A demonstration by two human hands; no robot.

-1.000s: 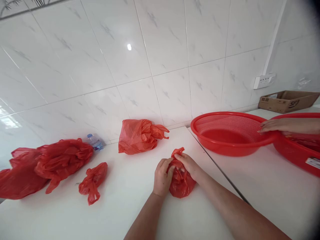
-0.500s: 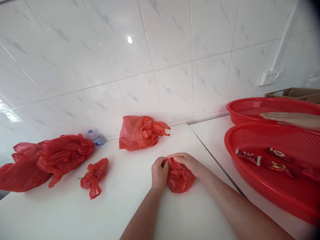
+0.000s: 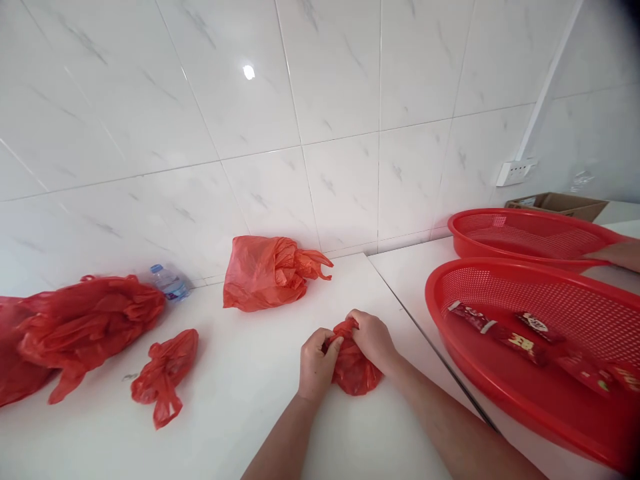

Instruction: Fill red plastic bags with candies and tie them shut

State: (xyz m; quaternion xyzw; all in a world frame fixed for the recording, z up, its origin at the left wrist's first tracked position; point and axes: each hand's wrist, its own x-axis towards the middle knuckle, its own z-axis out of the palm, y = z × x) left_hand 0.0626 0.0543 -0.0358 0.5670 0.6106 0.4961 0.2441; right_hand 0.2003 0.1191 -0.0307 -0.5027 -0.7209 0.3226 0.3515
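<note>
A small red plastic bag [image 3: 356, 370] rests on the white table [image 3: 240, 407], bunched at its top. My left hand [image 3: 317, 363] pinches the gathered plastic on the left side. On the other side, the fingers of my right hand [image 3: 373, 340] are closed on the top of the same bag. What lies inside the bag cannot be made out through the plastic. To the left lies another small red bag, knotted [image 3: 167, 373].
A folded red bag [image 3: 265, 273] lies by the wall. Large red bags [image 3: 95, 327] and a water bottle [image 3: 170, 283] are at left. On the right, a red basket [image 3: 450, 327] holds several snack packets [image 3: 523, 341]; another person's hand [image 3: 617, 255] touches the basket behind [image 3: 530, 233].
My right hand has gone from lying over the bag to gripping its top, which is now bunched tighter. The other person's hand has moved right. The view has shifted slightly right.
</note>
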